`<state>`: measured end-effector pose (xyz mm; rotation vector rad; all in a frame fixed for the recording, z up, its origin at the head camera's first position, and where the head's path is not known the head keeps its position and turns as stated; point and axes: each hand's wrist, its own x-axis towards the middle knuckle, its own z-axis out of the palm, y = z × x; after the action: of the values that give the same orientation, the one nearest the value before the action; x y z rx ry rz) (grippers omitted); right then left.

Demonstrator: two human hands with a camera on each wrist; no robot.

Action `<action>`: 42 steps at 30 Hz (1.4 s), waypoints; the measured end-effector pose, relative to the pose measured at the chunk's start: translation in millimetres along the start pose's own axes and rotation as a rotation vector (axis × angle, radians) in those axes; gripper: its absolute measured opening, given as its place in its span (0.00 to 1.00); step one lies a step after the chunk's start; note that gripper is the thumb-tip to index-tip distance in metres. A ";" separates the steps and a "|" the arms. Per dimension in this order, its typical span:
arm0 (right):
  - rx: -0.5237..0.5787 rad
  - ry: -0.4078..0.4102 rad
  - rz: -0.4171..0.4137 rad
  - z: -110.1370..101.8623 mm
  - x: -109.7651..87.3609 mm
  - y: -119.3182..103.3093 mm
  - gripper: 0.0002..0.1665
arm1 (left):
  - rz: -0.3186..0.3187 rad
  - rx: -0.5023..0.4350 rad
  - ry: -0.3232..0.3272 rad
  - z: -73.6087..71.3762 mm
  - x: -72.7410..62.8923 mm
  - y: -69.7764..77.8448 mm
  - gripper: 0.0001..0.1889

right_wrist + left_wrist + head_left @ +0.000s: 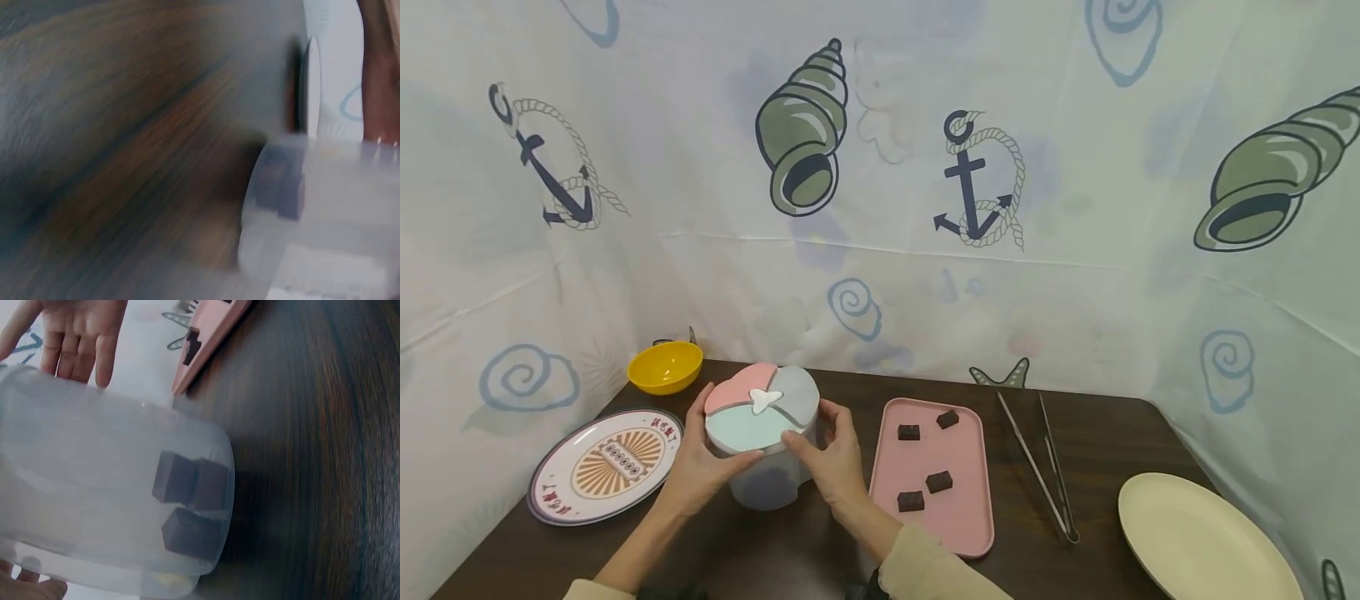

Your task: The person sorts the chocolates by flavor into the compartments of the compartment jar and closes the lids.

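Note:
Both hands hold a lidded, translucent plastic container (766, 485) at the left middle of the table. Its lobed lid (747, 427) is pink, mint and grey, with a white piece at the centre. My left hand (695, 462) grips the lid's left side, its thumb along the front rim. On the right side, my right hand (835, 457) grips with its thumb at the lid's front edge. Through the wall, in the left wrist view, several dark blocks (190, 534) show at the container's bottom. The fingers behind the container are partly hidden.
Right of the container lies a pink tray (936, 529) with several dark blocks (939, 482). Metal tongs (1037, 475) lie beyond it, then a cream plate (1206, 537). A patterned oval plate (617, 467) and a yellow bowl (666, 368) stand left. Printed cloth surrounds the table.

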<state>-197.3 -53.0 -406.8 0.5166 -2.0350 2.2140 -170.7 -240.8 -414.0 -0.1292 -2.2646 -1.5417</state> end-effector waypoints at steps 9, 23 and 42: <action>0.006 -0.281 0.049 -25.1 19.6 8.0 0.43 | 0.092 -0.148 -0.053 -7.6 2.4 -12.1 0.55; -0.087 -0.474 -0.039 -35.2 39.3 11.9 0.55 | 0.186 -0.112 -0.094 -16.6 5.3 -16.2 0.53; -0.187 -0.198 -0.100 -9.3 13.7 9.9 0.53 | 0.023 0.097 0.257 8.2 -21.2 19.3 0.50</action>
<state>-214.7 -47.2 -412.5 0.8263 -2.2272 1.9601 -147.9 -222.8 -407.6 0.0671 -2.1209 -1.3484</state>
